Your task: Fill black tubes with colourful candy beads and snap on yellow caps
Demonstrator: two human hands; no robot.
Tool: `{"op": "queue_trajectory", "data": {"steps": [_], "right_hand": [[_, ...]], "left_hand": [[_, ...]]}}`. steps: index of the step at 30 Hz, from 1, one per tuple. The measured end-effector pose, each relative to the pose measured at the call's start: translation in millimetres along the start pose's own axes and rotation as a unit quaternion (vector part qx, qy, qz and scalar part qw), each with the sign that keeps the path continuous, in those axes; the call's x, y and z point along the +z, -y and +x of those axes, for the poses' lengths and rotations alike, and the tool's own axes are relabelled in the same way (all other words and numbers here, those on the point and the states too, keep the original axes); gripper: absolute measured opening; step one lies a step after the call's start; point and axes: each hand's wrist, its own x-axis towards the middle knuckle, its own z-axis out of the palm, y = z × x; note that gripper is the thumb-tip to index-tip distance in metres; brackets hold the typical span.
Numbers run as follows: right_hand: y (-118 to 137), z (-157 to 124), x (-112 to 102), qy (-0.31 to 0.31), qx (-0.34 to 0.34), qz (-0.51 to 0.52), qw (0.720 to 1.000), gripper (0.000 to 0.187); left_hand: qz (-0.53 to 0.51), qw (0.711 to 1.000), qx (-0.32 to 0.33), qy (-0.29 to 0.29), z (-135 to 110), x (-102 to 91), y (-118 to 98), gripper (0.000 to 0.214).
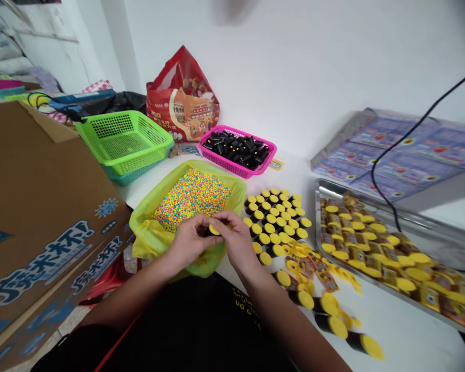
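Observation:
My left hand (191,240) and my right hand (236,237) meet above the table, both pinching a small black tube with a yellow cap (214,230). My fingers hide most of the tube. Just behind my hands, a yellow-green plastic bag (147,235) holds a heap of tiny multicoloured candy beads (191,199). To the right of my right hand stand rows of black tubes with yellow caps (275,222). Nearer me, several capped tubes (329,320) lie on their sides among loose yellow caps and printed paper labels (313,274).
A pink basket (236,151) of uncapped black tubes stands behind the bag, beside a green basket (124,142) and a red printed bag (180,98). A metal tray (372,253) of labelled tubes and printed sheets (395,155) lie right. A cardboard box (46,217) rises left.

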Motion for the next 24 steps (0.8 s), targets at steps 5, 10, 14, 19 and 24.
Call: {"op": "queue_trajectory", "data": {"steps": [5,10,14,19,24], "right_hand": [[7,-1,-2,0.022,0.043,-0.029,0.998,0.028],[15,-4,4,0.067,0.139,0.029,0.988,0.04],[13,-6,15,0.039,0.147,0.098,0.984,0.037],[5,-7,22,0.057,0.131,0.109,0.984,0.041],[4,-8,26,0.054,0.135,0.128,0.981,0.037]], "left_hand": [[-0.061,0.998,0.024,-0.013,-4,1.0,-4,0.036],[-0.052,0.995,0.076,-0.033,-8,-0.8,-2,0.033],[0.033,0.985,0.14,-0.092,-8,-5.2,-1,0.029],[0.022,0.983,0.156,-0.092,-10,-7.7,-4,0.023],[0.017,0.981,0.162,-0.108,-13,-9.3,-8,0.024]]}}
